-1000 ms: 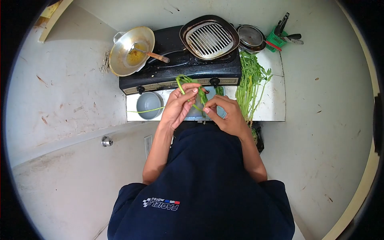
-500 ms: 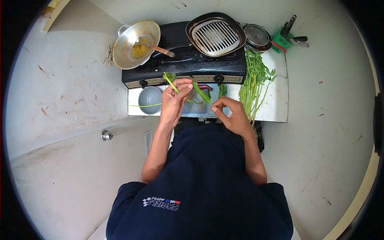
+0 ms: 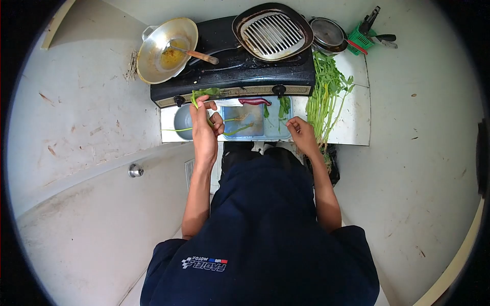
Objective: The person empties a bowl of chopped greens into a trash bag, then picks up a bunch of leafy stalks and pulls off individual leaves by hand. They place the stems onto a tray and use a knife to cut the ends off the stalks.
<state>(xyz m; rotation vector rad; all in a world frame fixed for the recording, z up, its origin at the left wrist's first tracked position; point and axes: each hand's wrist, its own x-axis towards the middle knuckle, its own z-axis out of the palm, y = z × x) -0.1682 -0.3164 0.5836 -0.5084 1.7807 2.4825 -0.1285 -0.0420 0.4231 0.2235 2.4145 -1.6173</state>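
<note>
My left hand (image 3: 205, 130) is closed around a leafy green stalk (image 3: 209, 93), raised in front of the stove's left side. Its leaf points right above my fingers. My right hand (image 3: 302, 136) is at the right edge of a blue tray (image 3: 278, 131), fingertips pinched together; whatever they hold, if anything, is too small to make out. On the tray lie a red-handled knife (image 3: 255, 102), green leaves (image 3: 284, 108) and thin stems (image 3: 240, 128). A grey bowl (image 3: 182, 121), partly behind my left hand, has a long green stem across it.
A black stove (image 3: 219, 76) stands behind the tray, bearing a wok (image 3: 148, 61) with a ladle and a grill pan (image 3: 273, 48). Long-stemmed greens (image 3: 319, 92) lie at right, near a lidded pot (image 3: 328, 38) and a green basket (image 3: 359, 42) of knives.
My hands have moved apart; a leaf no longer stretches between them. The left went left with the stalk, the right shifted slightly right. More of the tray and knife now shows.
</note>
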